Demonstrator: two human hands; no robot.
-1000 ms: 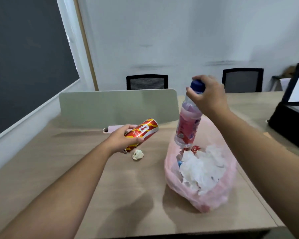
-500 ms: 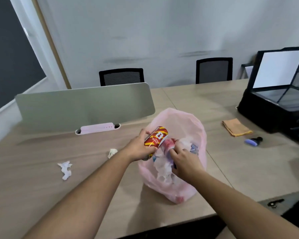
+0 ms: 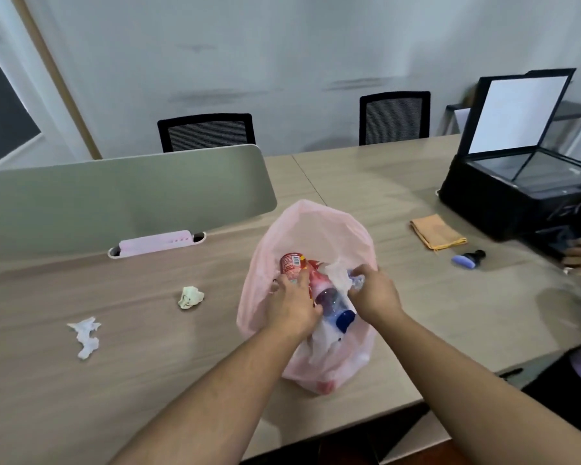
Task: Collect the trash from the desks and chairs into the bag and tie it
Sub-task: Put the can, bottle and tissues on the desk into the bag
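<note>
Head view: both forearms reach forward into the pink bag (image 3: 319,229) standing on the counter (image 3: 148,380); the left hand (image 3: 291,305) curls over the red can (image 3: 291,263); the right hand (image 3: 374,293) pinches white tissue (image 3: 336,275); the bottle (image 3: 331,302) lies between them; two crumpled papers (image 3: 190,297) lie left.

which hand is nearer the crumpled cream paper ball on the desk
Left. The left hand is at the pink plastic bag's near-left edge, closest to the paper ball; the right hand is farther right.
</note>
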